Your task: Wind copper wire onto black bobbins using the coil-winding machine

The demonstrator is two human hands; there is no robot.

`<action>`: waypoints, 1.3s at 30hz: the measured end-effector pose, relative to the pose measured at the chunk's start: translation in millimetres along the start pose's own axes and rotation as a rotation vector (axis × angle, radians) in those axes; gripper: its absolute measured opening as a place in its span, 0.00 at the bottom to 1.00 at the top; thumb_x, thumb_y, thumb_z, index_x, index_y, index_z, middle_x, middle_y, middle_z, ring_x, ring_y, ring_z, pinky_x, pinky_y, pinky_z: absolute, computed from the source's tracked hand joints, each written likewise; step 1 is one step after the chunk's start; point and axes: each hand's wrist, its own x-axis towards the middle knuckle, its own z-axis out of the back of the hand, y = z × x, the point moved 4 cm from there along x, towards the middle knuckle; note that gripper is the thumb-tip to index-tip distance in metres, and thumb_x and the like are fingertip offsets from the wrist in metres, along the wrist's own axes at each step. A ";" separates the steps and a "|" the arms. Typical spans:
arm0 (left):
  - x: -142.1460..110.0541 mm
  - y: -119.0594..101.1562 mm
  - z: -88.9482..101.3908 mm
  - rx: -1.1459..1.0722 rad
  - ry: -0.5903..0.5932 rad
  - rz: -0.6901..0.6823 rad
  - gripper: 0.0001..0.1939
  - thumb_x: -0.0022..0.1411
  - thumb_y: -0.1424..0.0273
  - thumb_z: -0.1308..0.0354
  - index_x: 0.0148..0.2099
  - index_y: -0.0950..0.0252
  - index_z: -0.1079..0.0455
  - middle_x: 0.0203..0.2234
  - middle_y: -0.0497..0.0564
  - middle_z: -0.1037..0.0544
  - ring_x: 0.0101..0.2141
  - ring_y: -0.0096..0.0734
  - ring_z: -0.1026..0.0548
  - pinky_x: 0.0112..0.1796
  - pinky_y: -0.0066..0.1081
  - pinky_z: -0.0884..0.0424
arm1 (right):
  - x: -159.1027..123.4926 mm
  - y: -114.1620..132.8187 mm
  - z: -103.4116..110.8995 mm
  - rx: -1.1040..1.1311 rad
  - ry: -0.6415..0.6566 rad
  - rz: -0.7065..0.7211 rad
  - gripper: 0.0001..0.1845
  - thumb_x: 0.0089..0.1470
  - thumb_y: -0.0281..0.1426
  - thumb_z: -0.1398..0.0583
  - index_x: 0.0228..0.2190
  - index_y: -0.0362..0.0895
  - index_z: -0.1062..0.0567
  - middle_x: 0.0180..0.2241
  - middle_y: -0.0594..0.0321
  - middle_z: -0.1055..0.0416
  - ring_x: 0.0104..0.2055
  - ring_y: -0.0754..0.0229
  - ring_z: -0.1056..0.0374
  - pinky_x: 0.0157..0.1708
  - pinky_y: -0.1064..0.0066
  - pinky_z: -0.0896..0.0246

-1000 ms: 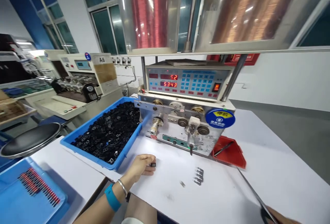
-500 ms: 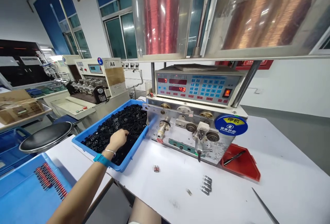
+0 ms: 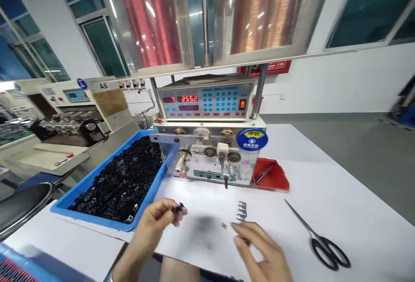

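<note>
My left hand point(image 3: 155, 223), thumb and fingers pinched together, holds a small black plastic part point(image 3: 177, 208) above the white table. Right beside that part is a small red-wound piece point(image 3: 184, 210); whether it touches the fingers or lies on the table behind cannot be told. My right hand point(image 3: 261, 247) is low over the table with thumb and forefinger apart and nothing seen between them. Just beyond its fingertips lie several grey metal terminals point(image 3: 242, 209) in a row, partly covered by the hand. A tiny metal piece point(image 3: 224, 225) rests left of them.
A blue bin point(image 3: 152, 193) of black plastic parts stands at left. Behind the hands is a wire machine point(image 3: 207, 143) under two clear-covered wire spools. A red tray point(image 3: 277, 178) holds a pen-like tool. Black-handled scissors point(image 3: 320, 241) lie at right; another blue tray point(image 3: 19, 258) is lower left.
My left hand has left the bin and come over the table with a black plastic part. My right hand has come into view. The view has turned right, and the machine's display reading differs.
</note>
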 end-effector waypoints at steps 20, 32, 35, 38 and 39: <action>-44.6 7.9 -85.6 -0.153 -0.002 0.031 0.14 0.45 0.60 0.32 0.35 0.61 0.20 0.30 0.54 0.18 0.33 0.37 0.21 0.37 0.30 0.26 | 10.6 35.1 -30.6 0.240 -0.011 0.140 0.03 0.48 0.30 0.36 0.24 0.47 0.26 0.30 0.62 0.30 0.31 0.62 0.30 0.32 0.71 0.31; -9.4 18.8 -80.2 -0.132 -0.005 -0.023 0.15 0.53 0.59 0.38 0.38 0.65 0.27 0.27 0.52 0.20 0.27 0.33 0.23 0.31 0.33 0.25 | 45.6 -19.4 -17.7 0.107 -0.174 -0.038 0.17 0.57 0.37 0.47 0.47 0.48 0.28 0.44 0.53 0.29 0.43 0.54 0.30 0.38 0.63 0.31; 12.3 20.4 -97.9 -0.088 0.074 -0.052 0.12 0.54 0.62 0.39 0.38 0.65 0.28 0.28 0.52 0.21 0.28 0.31 0.24 0.34 0.33 0.27 | 78.8 -34.2 -15.7 0.194 -0.184 -0.053 0.25 0.59 0.41 0.51 0.57 0.48 0.38 0.56 0.54 0.37 0.59 0.52 0.43 0.54 0.54 0.43; 29.5 16.2 -115.1 -0.027 0.130 -0.104 0.10 0.53 0.66 0.39 0.38 0.65 0.27 0.28 0.50 0.22 0.30 0.31 0.26 0.36 0.32 0.29 | 104.7 -19.9 -18.7 0.108 -0.020 0.112 0.26 0.60 0.43 0.52 0.55 0.47 0.35 0.58 0.57 0.40 0.63 0.52 0.53 0.61 0.52 0.56; 33.1 14.1 -119.4 -0.012 0.138 -0.124 0.10 0.53 0.67 0.40 0.39 0.65 0.27 0.28 0.50 0.23 0.31 0.30 0.26 0.37 0.32 0.29 | 110.5 -12.7 -19.8 0.048 0.047 0.153 0.25 0.60 0.43 0.53 0.53 0.46 0.33 0.58 0.57 0.39 0.63 0.52 0.53 0.61 0.50 0.59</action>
